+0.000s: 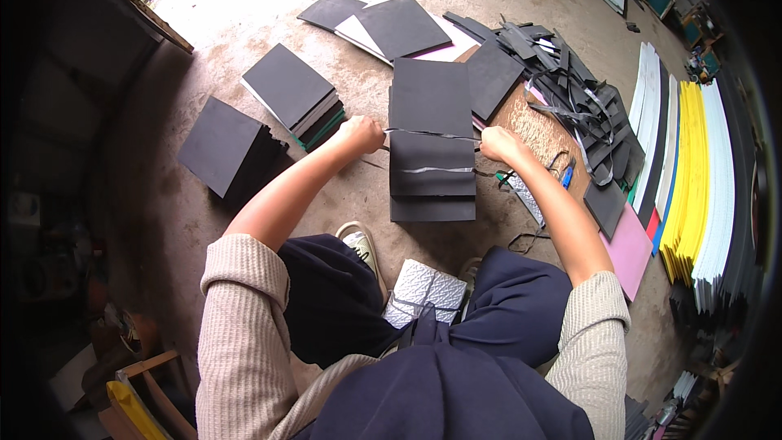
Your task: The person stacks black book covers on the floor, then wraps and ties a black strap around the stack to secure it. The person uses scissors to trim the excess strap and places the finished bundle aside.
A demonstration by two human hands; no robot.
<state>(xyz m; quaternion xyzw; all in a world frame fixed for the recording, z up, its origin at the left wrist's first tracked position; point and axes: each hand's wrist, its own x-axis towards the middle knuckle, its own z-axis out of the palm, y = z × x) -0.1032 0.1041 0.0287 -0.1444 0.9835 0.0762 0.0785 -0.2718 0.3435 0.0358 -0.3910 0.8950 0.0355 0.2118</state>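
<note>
In front of me stands a stack of black foam-like sheets (432,94). A thin dark strip (430,135) stretches across it, from one of my hands to the other. My left hand (361,136) is closed on the strip at the stack's left side. At the right side my right hand (501,146) is closed on it too, its fingertips partly hidden. A second strip (436,169) crosses the stack nearer to me. Both look shiny where they lie over the sheets.
Two more black stacks (289,83) stand at the left. At the right, loose black strips (595,126) lie heaped by a brown board (525,118) and a blue cutter (568,175). Yellow sheets (684,179) lie farther right. A white textured bundle (425,292) rests between my feet.
</note>
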